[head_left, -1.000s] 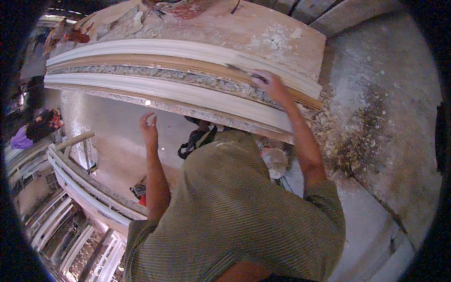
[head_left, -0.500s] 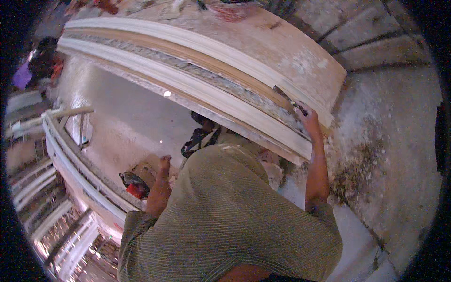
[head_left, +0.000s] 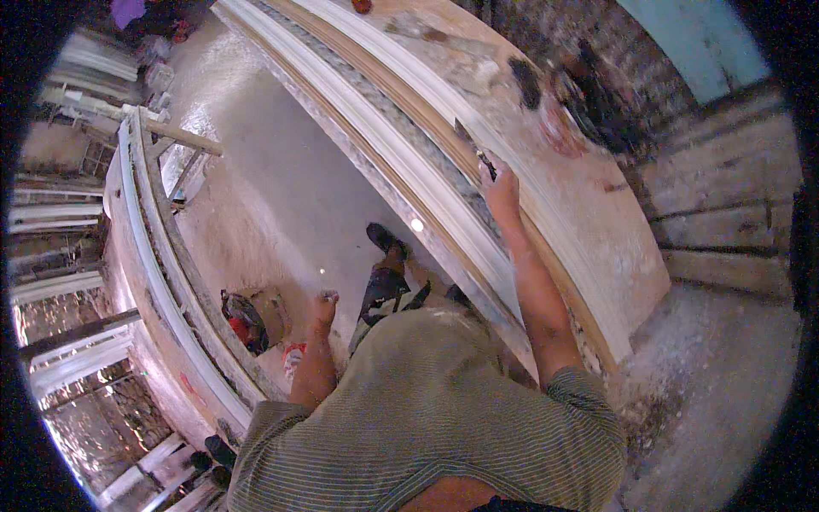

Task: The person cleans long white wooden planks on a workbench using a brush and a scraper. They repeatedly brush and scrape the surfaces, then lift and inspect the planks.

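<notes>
My right hand (head_left: 502,189) is closed around the dark handle of a putty knife (head_left: 486,160). Its narrow flat blade points away from me, above long white mouldings (head_left: 401,136) lying side by side on a workbench (head_left: 627,282). Tan wooden edges (head_left: 401,94) show between the white faces. Whether the blade touches them I cannot tell. Low at my side, my left hand (head_left: 325,300) hangs with its fingers curled in, and nothing shows in it. Grey floor lies beneath it.
At the left stands another long bench or rack (head_left: 158,230) with pale lengths on it. A dark and red bag-like object (head_left: 243,322) rests on the floor near my left arm. Wooden planks (head_left: 725,179) line the right side. My shoe (head_left: 388,239) shows ahead of me.
My view has turned, so the mouldings now run more steeply up the picture. My right hand, still holding the putty knife, appears farther left and higher. One leg has come forward.
</notes>
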The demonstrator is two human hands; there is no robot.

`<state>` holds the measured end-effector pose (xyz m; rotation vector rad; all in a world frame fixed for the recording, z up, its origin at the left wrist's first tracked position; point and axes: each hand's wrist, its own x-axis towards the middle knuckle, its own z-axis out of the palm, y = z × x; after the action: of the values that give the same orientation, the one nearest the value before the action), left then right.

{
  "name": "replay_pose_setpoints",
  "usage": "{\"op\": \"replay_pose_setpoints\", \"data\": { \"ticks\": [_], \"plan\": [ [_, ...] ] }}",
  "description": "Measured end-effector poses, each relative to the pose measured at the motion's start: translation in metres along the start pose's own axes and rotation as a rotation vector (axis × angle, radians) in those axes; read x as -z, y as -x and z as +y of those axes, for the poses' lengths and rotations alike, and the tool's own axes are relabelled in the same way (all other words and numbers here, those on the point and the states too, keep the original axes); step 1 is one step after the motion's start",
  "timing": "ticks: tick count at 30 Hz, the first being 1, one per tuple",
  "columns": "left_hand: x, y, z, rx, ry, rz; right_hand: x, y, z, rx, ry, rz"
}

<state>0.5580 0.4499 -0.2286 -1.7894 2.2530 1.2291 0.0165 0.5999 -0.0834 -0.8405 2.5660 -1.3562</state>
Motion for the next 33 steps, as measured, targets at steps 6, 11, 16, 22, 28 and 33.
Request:
{"op": "replay_pose_setpoints", "data": {
  "ticks": [6, 11, 16, 22, 28, 33],
  "plan": [
    [0.023, -0.059, -0.078, 0.291, 0.329, 0.045, -0.106, -0.111, -0.087, 0.025, 0.039, -0.030],
    [0.109, -0.105, -0.120, 0.137, 0.241, 0.140, -0.186, -0.187, -0.130, 0.066, 0.090, 0.003],
    [0.168, -0.166, -0.124, -0.003, 0.509, 0.345, -0.252, -0.247, -0.194, 0.112, 0.038, -0.008],
    [0.191, -0.275, -0.072, 0.514, 0.703, 0.410, -0.352, -0.334, -0.261, 0.047, 0.160, -0.002],
    [0.239, -0.386, -0.063, 0.627, 0.767, 0.095, -0.474, -0.461, -0.270, 0.205, 0.131, 0.062],
    [0.324, -0.452, -0.076, 0.696, 0.678, 0.124, -0.572, -0.547, -0.333, 0.235, 0.069, 0.050]
  ]
}}
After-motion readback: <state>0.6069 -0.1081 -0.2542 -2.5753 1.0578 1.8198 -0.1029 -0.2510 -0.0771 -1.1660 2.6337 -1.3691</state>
